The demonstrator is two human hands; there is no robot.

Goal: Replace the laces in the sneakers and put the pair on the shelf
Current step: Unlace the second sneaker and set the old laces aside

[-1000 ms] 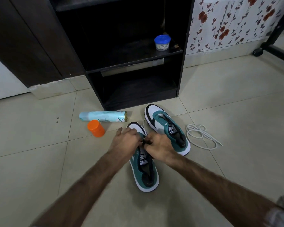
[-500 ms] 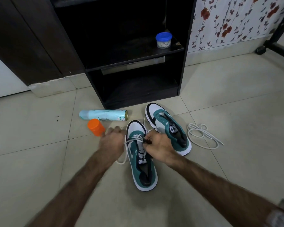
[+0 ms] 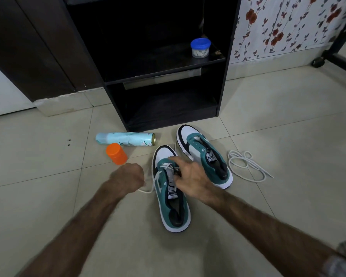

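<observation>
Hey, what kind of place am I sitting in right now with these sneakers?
Most likely a room in a home, down at floor level. You are on a beige tiled floor facing a dark open shelf unit, with floral wallpaper to the right of the unit.

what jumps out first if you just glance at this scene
Two teal and white sneakers on the tiled floor, with both hands at the near one: the left hand pulls a white lace sideways while the right hand works at the eyelets. An orange cap glows to the left, beside a lying spray can.
</observation>
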